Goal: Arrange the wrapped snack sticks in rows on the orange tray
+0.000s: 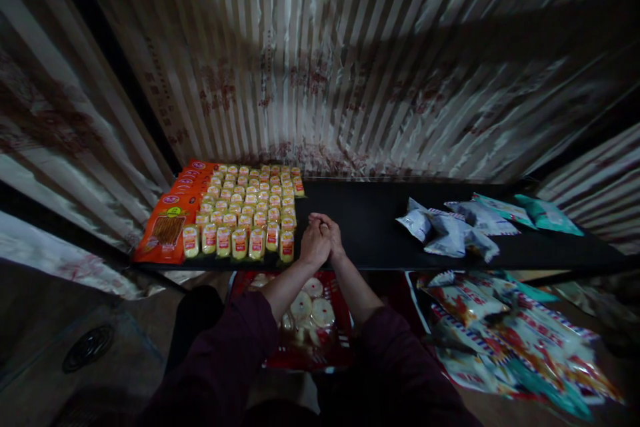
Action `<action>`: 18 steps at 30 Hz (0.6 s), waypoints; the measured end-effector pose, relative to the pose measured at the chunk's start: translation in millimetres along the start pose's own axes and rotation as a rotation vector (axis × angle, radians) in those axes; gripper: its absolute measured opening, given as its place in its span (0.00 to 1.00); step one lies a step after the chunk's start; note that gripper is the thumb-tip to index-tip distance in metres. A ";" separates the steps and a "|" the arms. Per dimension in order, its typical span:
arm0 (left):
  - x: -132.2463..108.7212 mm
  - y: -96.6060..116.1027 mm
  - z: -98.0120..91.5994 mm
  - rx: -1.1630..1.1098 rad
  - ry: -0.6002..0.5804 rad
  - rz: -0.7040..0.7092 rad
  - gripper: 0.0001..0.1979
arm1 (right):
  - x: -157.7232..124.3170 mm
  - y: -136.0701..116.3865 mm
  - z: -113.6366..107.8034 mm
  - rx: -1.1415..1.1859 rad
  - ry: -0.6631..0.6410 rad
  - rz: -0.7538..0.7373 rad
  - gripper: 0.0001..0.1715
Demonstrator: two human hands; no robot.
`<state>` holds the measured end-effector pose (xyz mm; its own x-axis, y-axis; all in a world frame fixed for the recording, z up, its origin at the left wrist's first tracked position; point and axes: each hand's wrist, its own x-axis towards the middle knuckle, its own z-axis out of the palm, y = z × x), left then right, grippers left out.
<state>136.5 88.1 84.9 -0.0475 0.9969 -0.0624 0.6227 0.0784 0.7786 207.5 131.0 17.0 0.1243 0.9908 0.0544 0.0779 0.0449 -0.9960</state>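
Clasped together over the front of the black shelf [360, 213] are my left hand [314, 245] and my right hand [335, 238]. The fingers of both are closed round each other, and no object shows in them. Just left of my left hand stand rows of small yellow wrapped snack packs [257, 242], packed closely together. Beyond those, at the shelf's left end, a row of orange snack bags [167, 230] overlaps from front to back. Silver-blue bags [445, 233] lie loosely to the right of my hands, with teal bags [547, 215] farther right.
Below the shelf, a red tray [345, 307] holds round pale packaged items [323, 312], partly hidden by my forearms. At lower right, several white-and-orange snack bags [545, 333] are heaped in a container. A striped, wrinkled curtain [320, 67] hangs behind, and dark frame posts stand at both sides.
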 end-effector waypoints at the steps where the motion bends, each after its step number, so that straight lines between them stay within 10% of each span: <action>1: -10.9 -1.5 -2.7 -0.048 -0.011 -0.006 0.20 | -9.0 -1.7 -1.4 0.022 -0.014 0.007 0.18; 11: -129.6 -59.0 -5.3 -0.162 0.001 0.185 0.20 | -136.6 -12.3 -7.4 -0.010 -0.097 -0.020 0.14; 18: -151.1 -109.6 10.0 -0.063 -0.081 0.076 0.18 | -176.5 32.1 11.3 -0.116 -0.147 0.039 0.17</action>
<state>83.2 -71.1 2.7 0.0633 0.9967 -0.0499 0.5713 0.0048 0.8207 176.8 -41.0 -25.4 -0.0157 0.9999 -0.0036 0.1905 -0.0006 -0.9817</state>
